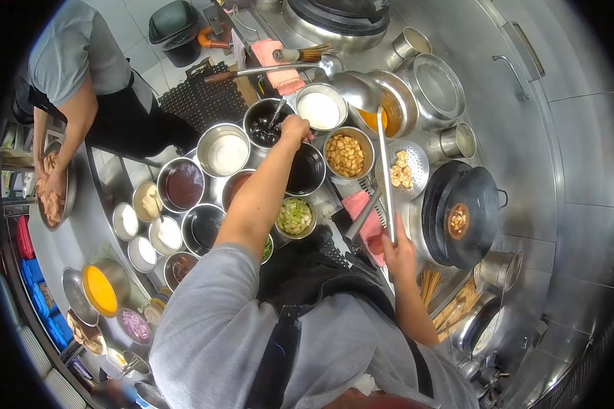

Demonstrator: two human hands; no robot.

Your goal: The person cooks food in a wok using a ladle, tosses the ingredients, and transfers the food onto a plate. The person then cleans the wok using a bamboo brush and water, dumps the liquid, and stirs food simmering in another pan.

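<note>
My left hand [296, 128] is closed over the rims between a pot of dark sauce [260, 129], a pot of white powder [319, 109] and another dark pot [305, 169]. What its fingers hold, if anything, is hidden. A spoon [278, 113] stands in the dark sauce beside it. Wrapped round the long metal handle of a ladle [358, 92] is my right hand [398, 253]. The ladle's bowl is above the edge of a steel pot of orange liquid [393, 116]. Near the handle, a perforated skimmer [408, 160] bears browned pieces.
At right, a dark wok [472, 218] on the stove contains similar pieces in reddish liquid. Pots of fried chunks [345, 153] and chopped greens [295, 217] stand close to my arms. A co-worker [82, 88] at left handles raw meat in a metal bowl [67, 198].
</note>
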